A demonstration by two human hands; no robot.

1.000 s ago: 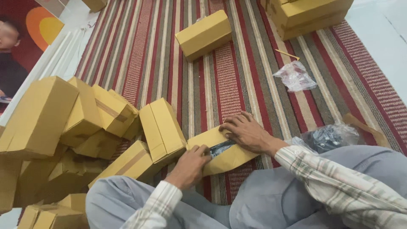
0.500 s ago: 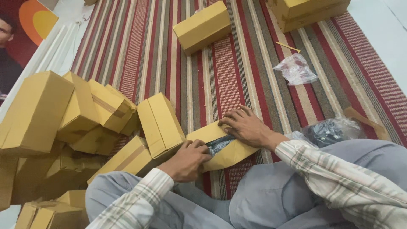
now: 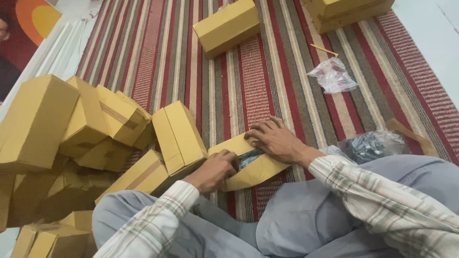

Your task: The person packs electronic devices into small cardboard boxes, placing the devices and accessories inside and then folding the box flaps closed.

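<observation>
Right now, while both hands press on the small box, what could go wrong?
1. The dark item shows through the gap between the flaps of the box; the left hand and right hand may pinch or crush it.
2. The leaning pile of boxes stands close beside the left hand; a bump might topple it.

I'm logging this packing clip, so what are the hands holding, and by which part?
Both hands are on one cardboard box on the rug: the left hand at its near flap, the right hand pressing its far flap. Nothing is lifted.
</observation>
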